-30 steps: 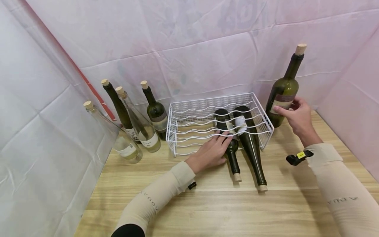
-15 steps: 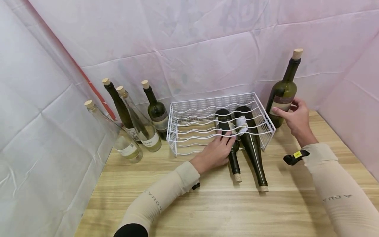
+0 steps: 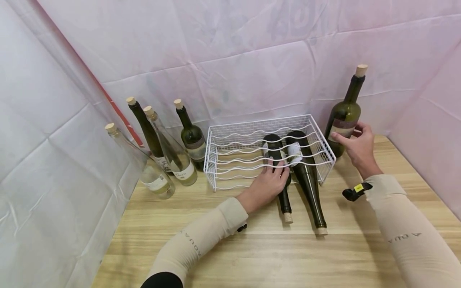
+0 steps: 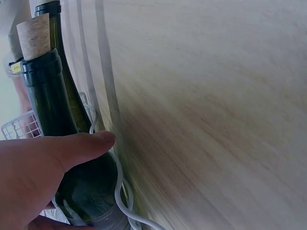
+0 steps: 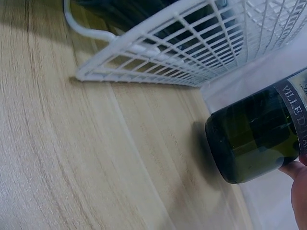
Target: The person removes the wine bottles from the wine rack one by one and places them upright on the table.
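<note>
In the head view my left hand (image 3: 268,184) holds a dark corked wine bottle (image 3: 284,200) lying in the white wire rack (image 3: 234,187). The left wrist view has the thumb across that bottle's shoulder (image 4: 91,182), fingers partly hidden beneath. Beside it a second, longer dark bottle (image 3: 309,194) lies in the rack, its corked neck toward me. Right of the rack, my right hand (image 3: 361,150) grips a green wine bottle (image 3: 345,116) by its label, roughly upright. In the right wrist view this bottle's base (image 5: 223,148) is close to the table; contact cannot be told.
Left of the rack several corked bottles stand upright: a green one (image 3: 192,138), two clear ones (image 3: 176,156) (image 3: 155,180), and a tall dark one (image 3: 145,128). White sheeting (image 3: 252,80) hangs behind and at both sides of the wooden table (image 3: 252,256).
The green bottle in my right hand has come down and straightened slightly, its cork lower. My left hand has slid a little to the right along the lying bottle.
</note>
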The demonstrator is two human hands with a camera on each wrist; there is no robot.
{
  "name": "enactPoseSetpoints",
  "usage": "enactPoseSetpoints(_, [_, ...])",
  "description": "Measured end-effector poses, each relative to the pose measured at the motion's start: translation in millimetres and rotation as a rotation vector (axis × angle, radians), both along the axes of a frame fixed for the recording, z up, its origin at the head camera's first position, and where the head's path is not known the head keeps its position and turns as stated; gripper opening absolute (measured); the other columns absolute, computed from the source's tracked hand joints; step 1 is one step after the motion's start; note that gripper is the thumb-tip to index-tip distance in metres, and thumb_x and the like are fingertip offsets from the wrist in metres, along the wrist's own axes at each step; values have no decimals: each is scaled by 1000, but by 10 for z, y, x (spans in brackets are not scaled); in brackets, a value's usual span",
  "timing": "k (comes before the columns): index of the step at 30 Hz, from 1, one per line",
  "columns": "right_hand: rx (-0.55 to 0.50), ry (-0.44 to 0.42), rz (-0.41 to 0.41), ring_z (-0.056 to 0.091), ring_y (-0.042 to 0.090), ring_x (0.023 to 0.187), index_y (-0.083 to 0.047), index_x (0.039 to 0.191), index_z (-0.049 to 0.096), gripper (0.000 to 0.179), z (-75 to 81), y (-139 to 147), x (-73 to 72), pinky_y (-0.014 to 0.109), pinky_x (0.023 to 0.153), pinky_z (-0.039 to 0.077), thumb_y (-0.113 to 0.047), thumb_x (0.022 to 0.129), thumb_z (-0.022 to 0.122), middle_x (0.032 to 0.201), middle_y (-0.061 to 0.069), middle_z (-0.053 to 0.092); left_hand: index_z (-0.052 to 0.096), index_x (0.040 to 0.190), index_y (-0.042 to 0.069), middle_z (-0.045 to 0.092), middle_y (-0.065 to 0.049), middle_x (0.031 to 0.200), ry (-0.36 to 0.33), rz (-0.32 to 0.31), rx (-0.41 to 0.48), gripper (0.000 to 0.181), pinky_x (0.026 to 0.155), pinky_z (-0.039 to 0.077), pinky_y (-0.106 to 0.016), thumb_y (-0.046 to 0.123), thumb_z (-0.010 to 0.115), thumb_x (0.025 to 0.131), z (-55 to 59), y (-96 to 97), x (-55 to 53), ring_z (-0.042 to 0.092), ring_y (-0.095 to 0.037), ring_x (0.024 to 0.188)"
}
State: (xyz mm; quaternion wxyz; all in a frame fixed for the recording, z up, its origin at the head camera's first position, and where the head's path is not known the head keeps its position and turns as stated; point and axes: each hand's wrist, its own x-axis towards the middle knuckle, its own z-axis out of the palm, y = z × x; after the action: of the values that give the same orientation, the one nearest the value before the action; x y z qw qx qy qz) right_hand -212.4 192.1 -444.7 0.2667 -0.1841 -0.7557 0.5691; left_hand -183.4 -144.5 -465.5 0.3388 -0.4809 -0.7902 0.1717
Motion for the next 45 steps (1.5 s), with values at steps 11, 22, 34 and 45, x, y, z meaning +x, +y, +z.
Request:
enactPoseSetpoints(11, [35,-8,17,49,-3,104,-9,146,47,74,38,15,23,6,85,43,-22,84,85,114,-19,46,60,140,13,64,-10,142,39,37,22,44,96,63,-37,6,33,106,-49,43,24,69,-36,120])
enactPoseSetpoints(22, [206,-85,97,46,-3,100,0,152,39,84,-63,208,-12,3,80,41,-32,88,82,113,-20,44,62,136,14,64,-10,143,31,25,32,39,93,64,-36,6,38,106,-52,47,-5,69,-39,119])
enactPoseSetpoints(34, [301,-174,175,46,2,102,4,153,34,90,-60,266,-1,5,74,40,-39,89,80,125,1,48,61,138,13,64,-10,145,13,-19,4,39,99,62,-42,12,45,103,-12,-2,-15,67,-39,121])
enactPoseSetpoints(45, [327,-244,229,41,47,137,6,158,25,99,-27,285,66,28,92,40,-46,92,76,153,31,39,58,142,13,60,-12,147,-76,-60,-47,44,94,64,-39,14,51,98,60,-26,-34,66,-42,124])
